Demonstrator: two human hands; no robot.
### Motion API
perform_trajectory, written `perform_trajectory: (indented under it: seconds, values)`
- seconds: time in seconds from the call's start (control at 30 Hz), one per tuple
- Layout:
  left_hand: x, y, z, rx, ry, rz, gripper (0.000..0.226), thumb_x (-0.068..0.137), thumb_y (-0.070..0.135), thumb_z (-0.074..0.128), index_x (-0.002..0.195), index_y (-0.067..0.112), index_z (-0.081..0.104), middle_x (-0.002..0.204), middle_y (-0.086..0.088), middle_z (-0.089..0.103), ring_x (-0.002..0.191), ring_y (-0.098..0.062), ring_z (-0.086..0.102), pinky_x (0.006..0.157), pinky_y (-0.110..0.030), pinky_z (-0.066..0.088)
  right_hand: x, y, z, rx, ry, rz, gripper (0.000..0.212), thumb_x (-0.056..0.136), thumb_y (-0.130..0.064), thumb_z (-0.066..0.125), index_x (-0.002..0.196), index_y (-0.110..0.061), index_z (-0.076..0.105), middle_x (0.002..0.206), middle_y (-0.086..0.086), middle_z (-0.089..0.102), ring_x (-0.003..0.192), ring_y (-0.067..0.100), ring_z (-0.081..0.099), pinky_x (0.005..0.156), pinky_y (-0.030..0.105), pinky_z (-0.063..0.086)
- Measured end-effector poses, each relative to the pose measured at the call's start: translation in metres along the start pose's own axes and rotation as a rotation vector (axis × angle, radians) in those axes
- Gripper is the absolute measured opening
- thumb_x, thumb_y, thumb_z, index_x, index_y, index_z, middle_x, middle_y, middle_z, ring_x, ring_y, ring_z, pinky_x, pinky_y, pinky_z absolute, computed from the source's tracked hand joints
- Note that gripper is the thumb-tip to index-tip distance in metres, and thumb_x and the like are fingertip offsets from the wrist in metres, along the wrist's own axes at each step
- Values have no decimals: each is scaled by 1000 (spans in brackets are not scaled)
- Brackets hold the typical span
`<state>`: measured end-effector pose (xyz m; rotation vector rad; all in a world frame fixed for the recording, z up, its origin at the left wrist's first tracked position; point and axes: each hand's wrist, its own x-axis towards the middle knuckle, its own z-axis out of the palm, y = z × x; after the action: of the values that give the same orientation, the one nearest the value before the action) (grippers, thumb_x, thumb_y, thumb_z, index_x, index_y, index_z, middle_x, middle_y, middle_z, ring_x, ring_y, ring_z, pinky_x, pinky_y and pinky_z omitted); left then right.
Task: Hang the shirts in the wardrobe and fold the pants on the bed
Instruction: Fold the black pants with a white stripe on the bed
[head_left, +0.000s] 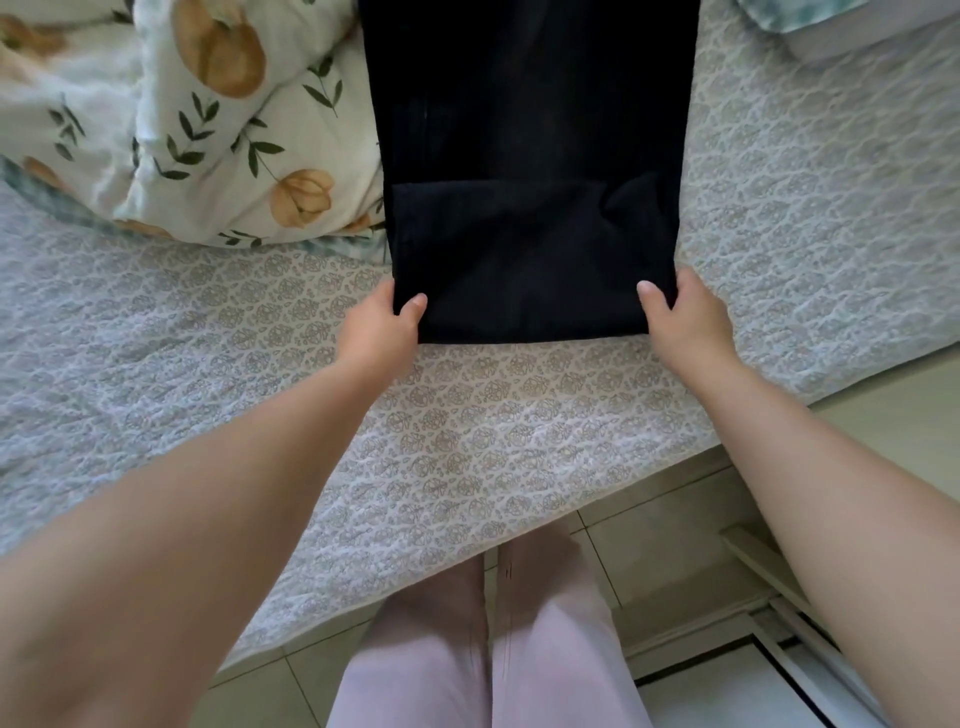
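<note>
Item: dark pants, mid-fold on bed. My left hand and right hand pinch the folded end's corners; I keep edges square, tension even

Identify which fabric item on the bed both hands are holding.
The black pants, gripped at the folded near edge; plain dark, unlike the floral comforter and patterned bedspread.
</note>
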<state>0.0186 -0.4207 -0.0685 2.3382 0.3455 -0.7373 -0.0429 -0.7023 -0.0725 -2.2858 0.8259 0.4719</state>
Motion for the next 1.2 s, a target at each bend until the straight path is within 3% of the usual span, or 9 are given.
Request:
perform_trajectory:
  seconds: [0.1,0.27,0.47,0.53,0.6,0.7,0.87,1.1,1.2]
  values:
    - [-13,-1,-2,94,-8,-10,37,98,42,42,128,22,53,103,8,60,82,-12,57,64,-28,45,-17,9,1,-54,29,8,43,95,-43,40,109,-5,53,89,7,58,79,24,54,64,33,40]
    - [-60,-27,16,59,-184,-150,37,98,42,43,116,14,59,100,-3,66,88,-21,61,81,-42,52,-69,54,6,-120,-85,84,39,92,-42,42,97,-6,56,86,7,59,80,27,55,67,36,44]
    - [-103,-50,40,189,-392,-291,38,99,41,42,119,13,59,85,2,62,72,-15,59,57,-26,46,-99,83,5,-333,-242,251,33,86,-40,48,66,-14,47,69,4,51,61,19,47,51,29,31]
    - [-99,-47,39,160,-420,-333,41,97,45,45,119,14,59,88,3,62,75,-15,59,61,-27,47,-94,80,4,-440,-235,211,41,87,-49,46,68,-13,48,74,4,56,63,21,49,54,30,32]
    - [-91,-41,35,129,-334,-316,44,88,59,50,109,21,60,86,8,62,78,-13,60,68,-30,50,-86,73,3,-471,-117,130,50,87,-60,41,85,-12,54,85,3,61,78,28,57,61,32,36]
    - [-76,-26,30,94,-67,-201,53,80,69,52,108,24,56,93,10,62,85,-12,60,71,-31,49,-71,54,2,-143,102,130,50,87,-60,45,112,-18,54,91,-4,57,83,20,53,68,31,36]
    - [-52,-10,38,-184,37,-190,46,86,46,64,121,19,53,100,12,53,93,-9,54,67,-17,38,-51,44,5,-43,130,84,33,94,-43,48,110,-15,57,99,-1,60,88,18,51,73,31,38]
    - [-40,-8,36,127,111,-68,16,92,37,57,100,23,55,87,12,54,72,-2,48,55,-19,31,-42,51,5,-20,157,132,28,92,-38,54,106,-14,57,112,2,49,100,22,52,80,31,39]
    - [-17,12,24,53,281,-26,28,92,41,55,110,20,53,110,5,53,92,-10,52,72,-21,37,-18,41,-9,75,257,136,39,88,-39,58,117,-14,50,120,0,46,106,21,52,84,32,42]
